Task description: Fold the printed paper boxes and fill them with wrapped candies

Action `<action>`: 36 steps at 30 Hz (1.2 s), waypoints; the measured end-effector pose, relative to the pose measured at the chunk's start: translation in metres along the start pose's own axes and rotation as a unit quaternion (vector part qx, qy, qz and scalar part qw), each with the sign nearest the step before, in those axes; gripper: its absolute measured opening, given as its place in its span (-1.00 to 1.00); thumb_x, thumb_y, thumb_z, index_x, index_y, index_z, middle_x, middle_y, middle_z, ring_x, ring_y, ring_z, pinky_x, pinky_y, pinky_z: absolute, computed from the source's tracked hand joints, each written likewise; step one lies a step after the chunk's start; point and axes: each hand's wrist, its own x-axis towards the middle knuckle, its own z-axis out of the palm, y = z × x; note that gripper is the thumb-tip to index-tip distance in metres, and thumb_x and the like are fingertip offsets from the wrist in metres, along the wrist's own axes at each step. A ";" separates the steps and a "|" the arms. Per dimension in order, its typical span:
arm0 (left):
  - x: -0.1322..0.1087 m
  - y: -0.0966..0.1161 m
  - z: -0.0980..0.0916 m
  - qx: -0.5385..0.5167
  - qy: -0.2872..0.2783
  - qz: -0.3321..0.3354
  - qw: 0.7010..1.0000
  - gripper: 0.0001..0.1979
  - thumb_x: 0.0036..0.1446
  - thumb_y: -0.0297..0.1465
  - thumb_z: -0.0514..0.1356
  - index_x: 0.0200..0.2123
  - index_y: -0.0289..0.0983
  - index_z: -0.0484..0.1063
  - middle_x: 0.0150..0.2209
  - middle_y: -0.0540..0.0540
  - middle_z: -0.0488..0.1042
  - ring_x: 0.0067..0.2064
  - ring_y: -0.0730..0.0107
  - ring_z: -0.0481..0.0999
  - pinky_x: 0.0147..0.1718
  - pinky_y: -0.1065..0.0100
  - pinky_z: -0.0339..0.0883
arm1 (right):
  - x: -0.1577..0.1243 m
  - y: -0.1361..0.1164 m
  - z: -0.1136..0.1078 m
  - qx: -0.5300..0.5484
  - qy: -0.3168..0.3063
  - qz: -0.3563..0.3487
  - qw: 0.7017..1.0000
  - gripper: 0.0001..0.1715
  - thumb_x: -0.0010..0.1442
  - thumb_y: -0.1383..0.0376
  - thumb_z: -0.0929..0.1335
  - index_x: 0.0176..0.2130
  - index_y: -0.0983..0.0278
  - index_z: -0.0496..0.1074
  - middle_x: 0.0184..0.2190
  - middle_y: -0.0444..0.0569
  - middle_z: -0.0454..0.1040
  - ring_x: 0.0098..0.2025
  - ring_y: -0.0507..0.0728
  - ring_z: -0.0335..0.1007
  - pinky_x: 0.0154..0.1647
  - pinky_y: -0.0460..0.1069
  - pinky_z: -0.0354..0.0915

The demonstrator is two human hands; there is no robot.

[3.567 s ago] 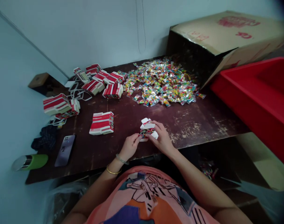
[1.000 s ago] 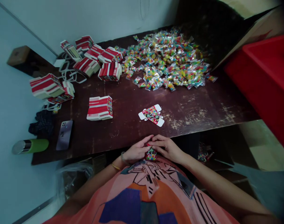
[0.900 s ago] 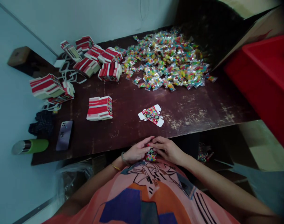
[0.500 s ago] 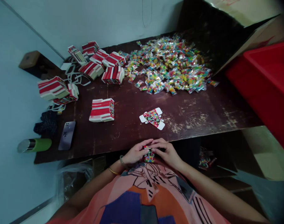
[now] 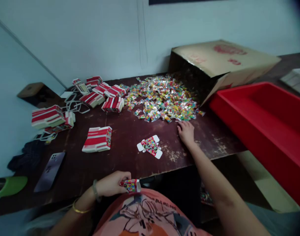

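Observation:
My left hand [image 5: 113, 183] is closed around a small, colourful printed carton [image 5: 130, 186] in front of my body; a pale end of it points to the right. My right hand [image 5: 186, 131] reaches over the table to the front edge of a heap of clear sachets of colourful sweets [image 5: 162, 98]. Its thumb stands apart from the fingers, and no sachet shows in it. Between the hands, two flat folded cartons [image 5: 150, 146] with white flaps lie crossed on the table.
A stack of flat cartons [image 5: 97, 139] lies to the left, with several more stacks [image 5: 113, 104] behind. A red tray [image 5: 253, 131] and a cardboard box [image 5: 226, 55] stand at the right. A phone [image 5: 50, 172] and a green bottle [image 5: 14, 186] are at far left.
Both hands were together on the carton. My right hand has let go and moved forward and right to the sachets, while my left keeps the carton. The view has tilted up and right.

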 end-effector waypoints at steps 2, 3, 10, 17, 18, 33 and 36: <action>0.006 0.001 0.005 -0.113 0.016 0.013 0.993 -0.77 -0.07 -0.38 0.24 -0.27 -0.27 0.41 -0.33 0.03 0.47 -0.28 0.37 0.41 -0.30 0.42 0.25 | -0.024 -0.013 0.003 -0.001 -0.001 -0.015 1.000 -0.65 0.28 0.26 0.21 -0.02 0.28 0.43 0.01 0.14 0.39 0.11 0.30 0.10 0.10 0.22 0.02; 0.011 0.003 0.009 -0.183 0.020 0.015 0.983 -0.70 -0.05 -0.36 0.25 -0.19 -0.26 0.39 -0.26 -0.01 0.48 -0.25 0.35 0.43 -0.28 0.38 0.29 | -0.034 -0.018 0.003 -0.002 -0.002 -0.022 1.000 -0.66 0.27 0.26 0.21 -0.03 0.25 0.44 0.00 0.12 0.40 0.09 0.29 0.12 0.08 0.21 0.05; 0.060 0.014 0.043 -0.301 0.048 0.023 0.952 -0.60 -0.11 -0.36 0.30 -0.15 -0.33 0.38 -0.28 -0.10 0.48 -0.33 0.36 0.48 -0.45 0.41 0.39 | -0.051 -0.027 -0.013 0.029 0.005 -0.039 0.999 -0.59 0.27 0.25 0.22 0.07 0.33 0.35 0.06 0.21 0.33 0.10 0.33 0.15 0.08 0.27 0.12; 0.063 0.006 0.042 -0.379 0.135 -0.011 0.916 -0.50 -0.04 -0.40 0.20 0.02 -0.26 0.19 -0.35 -0.03 0.44 -0.43 0.43 0.48 -0.55 0.45 0.38 | -0.155 -0.069 -0.021 0.064 -0.065 -0.160 0.983 -0.71 0.28 0.33 0.23 -0.02 0.25 0.38 -0.07 0.09 0.45 -0.03 0.25 0.30 -0.03 0.17 0.28; 0.062 0.008 0.041 -0.395 0.139 -0.001 0.908 -0.51 -0.03 -0.40 0.19 0.01 -0.26 0.19 -0.34 -0.04 0.43 -0.42 0.42 0.49 -0.57 0.46 0.37 | -0.170 -0.074 -0.022 0.062 -0.071 -0.165 0.982 -0.70 0.27 0.30 0.25 0.00 0.26 0.37 -0.03 0.11 0.43 0.00 0.27 0.29 -0.01 0.19 0.27; 0.073 0.010 0.063 -0.413 0.094 0.072 0.903 -0.47 -0.09 -0.46 0.26 0.02 -0.28 0.27 -0.33 -0.05 0.44 -0.39 0.39 0.46 -0.56 0.44 0.35 | -0.131 -0.164 -0.050 0.412 -0.145 -0.026 0.899 -0.83 0.19 0.17 0.35 -0.26 0.20 0.47 -0.09 0.02 0.42 -0.06 0.20 0.36 -0.06 0.08 0.31; 0.067 0.008 0.060 -0.447 0.057 0.086 0.889 -0.51 -0.06 -0.44 0.25 -0.01 -0.29 0.25 -0.34 -0.05 0.45 -0.40 0.38 0.48 -0.56 0.45 0.35 | -0.110 -0.169 -0.045 0.339 -0.097 -0.064 0.933 -0.84 0.16 0.16 0.38 -0.34 0.19 0.50 -0.10 0.02 0.38 -0.03 0.22 0.28 0.01 0.14 0.22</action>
